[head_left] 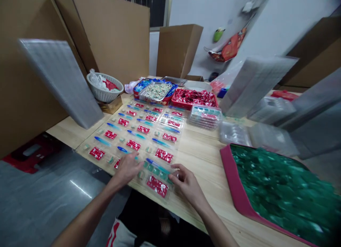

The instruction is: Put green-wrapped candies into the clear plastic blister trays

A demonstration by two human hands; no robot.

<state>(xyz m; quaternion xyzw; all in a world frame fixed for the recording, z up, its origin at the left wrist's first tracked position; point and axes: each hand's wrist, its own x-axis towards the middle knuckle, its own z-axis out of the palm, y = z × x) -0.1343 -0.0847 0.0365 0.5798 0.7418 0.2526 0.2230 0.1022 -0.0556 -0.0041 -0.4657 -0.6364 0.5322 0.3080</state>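
Around the nearest clear tray (170, 189), left hand (128, 167) is loosely open one side, right hand (186, 182) half-curled opposite, can't tell if it's pinching anything.

Text, labels, numbers — none readable

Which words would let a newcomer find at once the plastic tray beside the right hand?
On the wooden table, left of the pink box full of green pieces, many clear trays lie in rows. Find the front tray with the right hand at its right end. Between its blue pen and red packet runs a line of green squares; the tray just behind shows none.
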